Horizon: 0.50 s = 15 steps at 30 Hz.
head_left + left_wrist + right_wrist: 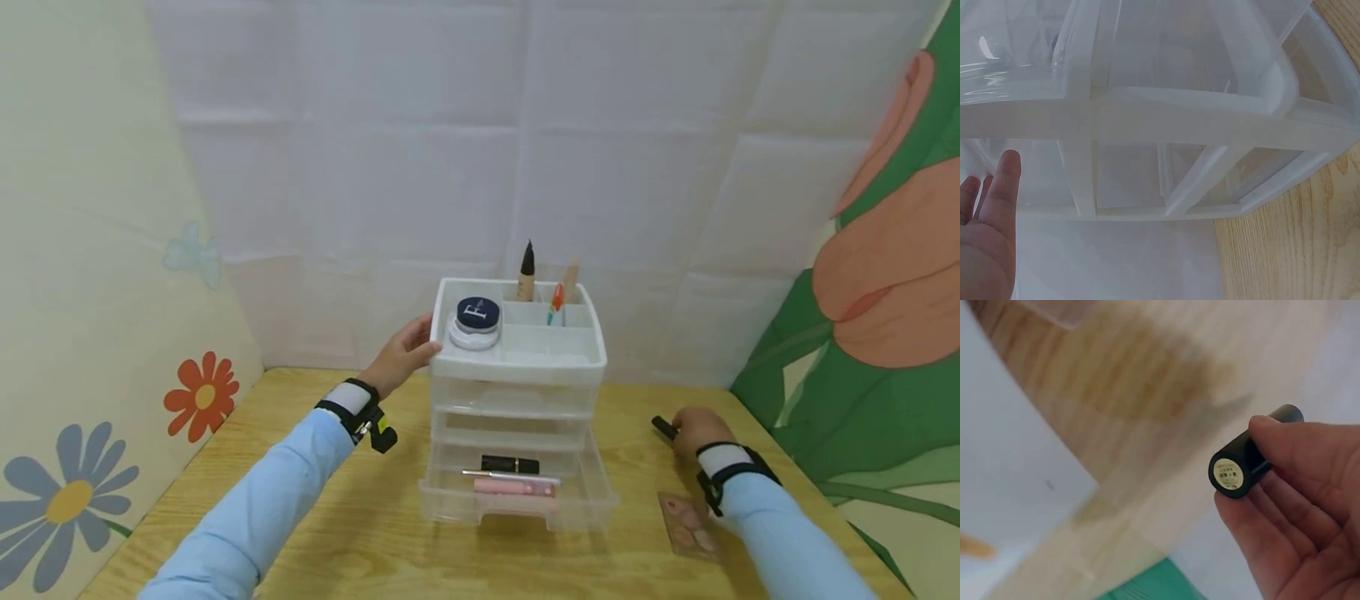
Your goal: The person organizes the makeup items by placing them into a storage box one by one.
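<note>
A white plastic drawer organizer [517, 367] stands on the wooden table. My left hand [401, 358] rests on its upper left side, thumb near the front corner; in the left wrist view the fingers [1004, 187] lie fairly straight along the frame. To the right of the organizer, my right hand [701, 433] pinches a black lipstick tube [1254, 450] between thumb and fingers, its round pale label facing the wrist camera. The pulled-out bottom drawer [517, 518] holds a black tube [510, 464], a thin silvery stick and a pink tube [513, 487].
Close to my right wrist lies a makeup palette [686, 525] on the table [360, 533]. The organizer's top tray carries a dark-lidded round compact [477, 312] on a white case, a black-tipped pen [527, 275] and an orange-tipped stick [557, 300]. A white cloth backdrop [420, 167] hangs behind.
</note>
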Each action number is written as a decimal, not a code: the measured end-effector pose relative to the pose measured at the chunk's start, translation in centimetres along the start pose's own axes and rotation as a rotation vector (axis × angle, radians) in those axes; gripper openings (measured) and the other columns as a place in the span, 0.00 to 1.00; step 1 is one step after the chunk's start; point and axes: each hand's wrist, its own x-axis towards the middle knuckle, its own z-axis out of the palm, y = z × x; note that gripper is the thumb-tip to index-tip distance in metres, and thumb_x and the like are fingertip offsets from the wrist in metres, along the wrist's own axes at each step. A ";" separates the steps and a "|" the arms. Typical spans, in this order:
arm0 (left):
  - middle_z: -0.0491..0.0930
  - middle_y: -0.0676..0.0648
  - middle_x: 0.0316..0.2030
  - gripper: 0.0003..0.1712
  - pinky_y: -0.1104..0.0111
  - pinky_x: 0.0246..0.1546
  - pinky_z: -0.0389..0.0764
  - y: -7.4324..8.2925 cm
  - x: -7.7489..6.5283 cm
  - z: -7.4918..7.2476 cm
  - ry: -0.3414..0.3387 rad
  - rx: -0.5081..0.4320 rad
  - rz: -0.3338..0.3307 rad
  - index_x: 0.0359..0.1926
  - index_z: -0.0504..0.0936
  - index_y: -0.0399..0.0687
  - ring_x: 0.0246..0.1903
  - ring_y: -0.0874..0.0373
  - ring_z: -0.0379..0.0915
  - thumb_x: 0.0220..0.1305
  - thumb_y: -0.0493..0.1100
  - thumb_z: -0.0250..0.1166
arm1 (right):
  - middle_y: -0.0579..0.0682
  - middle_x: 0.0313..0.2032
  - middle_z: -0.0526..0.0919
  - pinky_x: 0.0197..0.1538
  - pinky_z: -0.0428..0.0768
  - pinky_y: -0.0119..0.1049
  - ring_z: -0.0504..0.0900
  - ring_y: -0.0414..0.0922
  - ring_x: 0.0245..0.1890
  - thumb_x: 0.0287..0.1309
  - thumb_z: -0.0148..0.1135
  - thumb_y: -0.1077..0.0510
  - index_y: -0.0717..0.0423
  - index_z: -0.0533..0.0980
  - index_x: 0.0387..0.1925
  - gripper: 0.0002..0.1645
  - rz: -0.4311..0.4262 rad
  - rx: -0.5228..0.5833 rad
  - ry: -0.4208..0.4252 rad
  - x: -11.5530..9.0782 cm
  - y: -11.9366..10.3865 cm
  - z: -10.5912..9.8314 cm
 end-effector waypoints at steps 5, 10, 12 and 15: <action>0.63 0.33 0.66 0.37 0.53 0.59 0.72 -0.1 0.2 -0.2 0.003 -0.004 0.017 0.74 0.51 0.36 0.63 0.40 0.62 0.70 0.40 0.53 | 0.67 0.36 0.83 0.37 0.80 0.53 0.81 0.61 0.35 0.43 0.67 0.70 0.74 0.81 0.38 0.16 -0.080 -0.014 0.037 -0.5 -0.7 -1.7; 0.63 0.32 0.66 0.37 0.53 0.59 0.71 -0.1 0.3 -0.4 0.010 -0.006 0.018 0.74 0.51 0.36 0.63 0.40 0.62 0.69 0.40 0.53 | 0.63 0.32 0.83 0.35 0.80 0.51 0.81 0.57 0.32 0.42 0.68 0.70 0.73 0.81 0.36 0.15 -0.169 -0.017 0.065 -1.7 -2.2 -4.0; 0.63 0.32 0.66 0.37 0.53 0.59 0.71 -0.2 0.2 -0.4 0.018 -0.008 0.015 0.74 0.52 0.36 0.63 0.41 0.62 0.69 0.40 0.54 | 0.62 0.31 0.83 0.34 0.80 0.51 0.81 0.56 0.32 0.42 0.69 0.70 0.72 0.82 0.36 0.15 -0.199 -0.020 0.067 -2.3 -2.9 -4.9; 0.63 0.31 0.65 0.36 0.53 0.59 0.71 -0.3 0.2 -0.4 0.022 -0.013 0.017 0.73 0.52 0.35 0.63 0.40 0.62 0.69 0.39 0.54 | 0.58 0.31 0.83 0.33 0.80 0.50 0.81 0.54 0.31 0.42 0.70 0.70 0.70 0.82 0.36 0.14 -0.220 -0.008 0.045 -3.3 -4.0 -6.0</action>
